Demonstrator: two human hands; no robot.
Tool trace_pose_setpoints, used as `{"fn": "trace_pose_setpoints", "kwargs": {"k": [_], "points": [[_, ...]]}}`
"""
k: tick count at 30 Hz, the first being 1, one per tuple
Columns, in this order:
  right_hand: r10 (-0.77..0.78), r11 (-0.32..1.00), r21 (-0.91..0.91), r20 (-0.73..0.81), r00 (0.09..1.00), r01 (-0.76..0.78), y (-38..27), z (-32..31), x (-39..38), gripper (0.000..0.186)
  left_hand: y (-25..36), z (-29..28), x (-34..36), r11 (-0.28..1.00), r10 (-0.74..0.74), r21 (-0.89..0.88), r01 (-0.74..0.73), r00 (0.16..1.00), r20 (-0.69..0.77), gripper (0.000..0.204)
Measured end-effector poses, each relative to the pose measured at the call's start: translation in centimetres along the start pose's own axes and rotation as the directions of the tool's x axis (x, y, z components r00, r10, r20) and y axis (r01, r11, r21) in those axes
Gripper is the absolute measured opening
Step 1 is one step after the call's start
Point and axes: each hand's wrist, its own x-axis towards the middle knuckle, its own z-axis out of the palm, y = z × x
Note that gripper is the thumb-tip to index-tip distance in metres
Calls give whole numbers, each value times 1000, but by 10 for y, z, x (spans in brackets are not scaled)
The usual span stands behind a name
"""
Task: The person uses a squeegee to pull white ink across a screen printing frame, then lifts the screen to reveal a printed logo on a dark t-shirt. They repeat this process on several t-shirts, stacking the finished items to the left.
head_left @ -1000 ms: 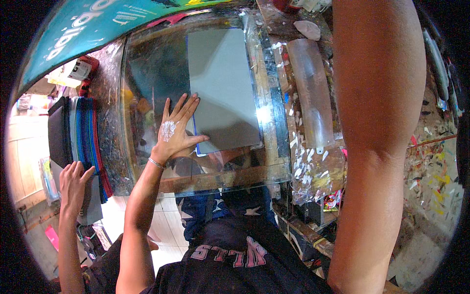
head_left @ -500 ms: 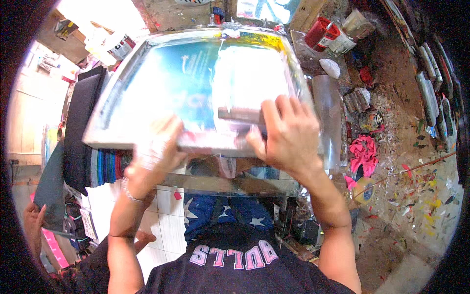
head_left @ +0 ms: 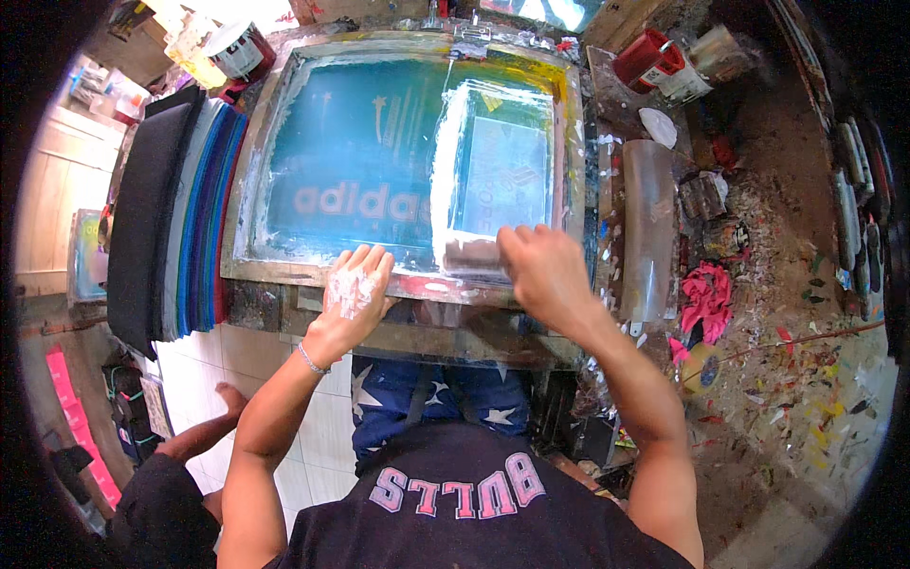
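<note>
A wooden screen-printing frame (head_left: pixel 240 204) with teal mesh lies flat on the table before me. White ink is smeared along its inner edges and in a band around the right-hand print area. My left hand (head_left: pixel 355 292), its back streaked white, has its fingers curled over the near rim of the frame, left of the middle. Toward the near right corner, my right hand (head_left: pixel 550 275) grips a squeegee (head_left: pixel 471 254) by its right end. The blade sits low on the mesh among white ink; its lower edge is hard to make out.
Left of the frame stands a stack of black, grey and blue sheets (head_left: pixel 194 218), with a paint bucket (head_left: pixel 237 52) behind it. A red can (head_left: pixel 648 59), a transparent roll (head_left: pixel 646 228) and a crumpled pink cloth (head_left: pixel 706 296) are at right. Another person's arm (head_left: pixel 204 431) reaches in at lower left.
The frame has come down from a raised tilt to lie flat, both hands moving with it. The dark sheet in the other person's hand at left is out of sight.
</note>
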Motion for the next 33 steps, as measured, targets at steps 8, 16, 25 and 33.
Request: {"fn": "trace_pose_setpoints", "kwargs": {"k": [8, 16, 25, 33], "points": [[-119, 966, -260, -451, 885, -3, 58, 36, 79, 15, 0, -3, 2, 999, -24, -46, 25, 999, 39, 48], [-15, 992, -121, -342, 940, -28, 111, -23, 188, 25, 0, -5, 2, 997, -44, -56, 47, 997, 57, 45], [-10, 997, -82, -167, 986, -4, 79, 5, 122, 16, 2, -6, 3, 997, -41, -57, 43, 998, 46, 46], [-8, 999, -43, -145, 989, 2, 5, 27, -3, 19, -5, 3, -3, 1000, 10, -27, -10, 1000, -11, 47]]}}
